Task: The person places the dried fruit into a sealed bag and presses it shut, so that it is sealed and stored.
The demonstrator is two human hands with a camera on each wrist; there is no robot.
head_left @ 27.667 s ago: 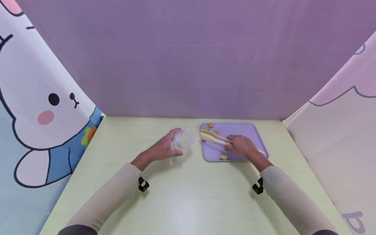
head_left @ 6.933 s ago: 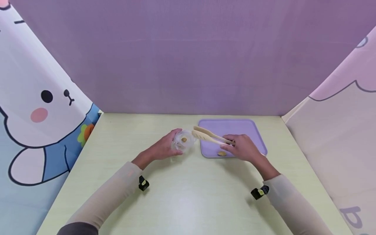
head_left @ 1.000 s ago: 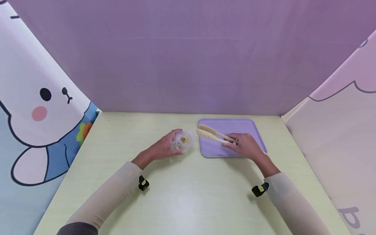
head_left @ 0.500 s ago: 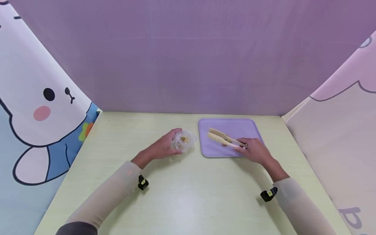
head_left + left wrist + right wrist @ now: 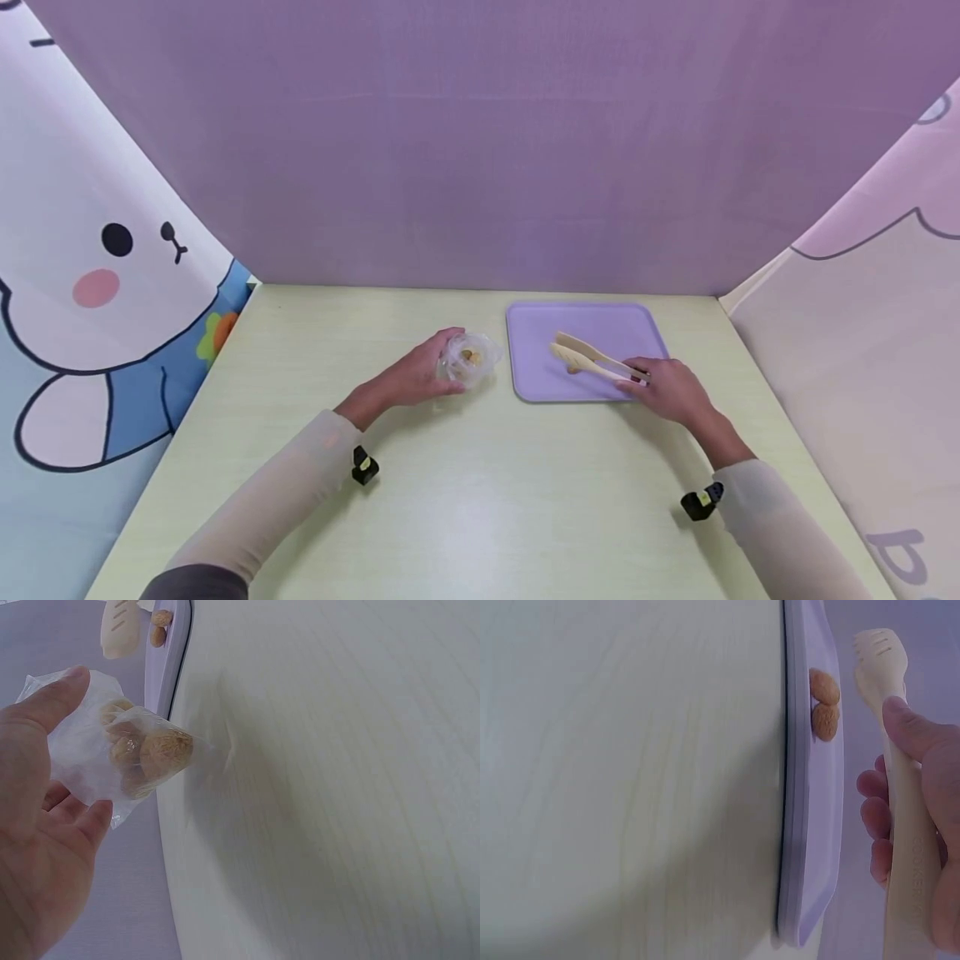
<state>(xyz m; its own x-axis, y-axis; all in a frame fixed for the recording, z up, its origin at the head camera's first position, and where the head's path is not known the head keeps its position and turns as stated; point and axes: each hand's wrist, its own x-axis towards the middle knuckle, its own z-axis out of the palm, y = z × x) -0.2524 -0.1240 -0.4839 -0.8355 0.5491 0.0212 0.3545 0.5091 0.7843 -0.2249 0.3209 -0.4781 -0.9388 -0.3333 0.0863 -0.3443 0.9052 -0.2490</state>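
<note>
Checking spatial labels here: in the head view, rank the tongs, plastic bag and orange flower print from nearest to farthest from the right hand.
1. Tongs: held in the right hand.
2. Plastic bag: left of the tray, in the left hand.
3. Orange flower print: at far left.

Clear bag [image 5: 79, 746], brown nuts [image 5: 165, 755] inside, in left hand [image 5: 416, 375]; cream tongs [image 5: 913, 877] in right hand [image 5: 677, 392]; two loose nuts [image 5: 825, 722] to its left.

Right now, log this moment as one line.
left hand: holds clear bag, nuts inside | right hand: grips tongs | tray: two loose nuts
</note>
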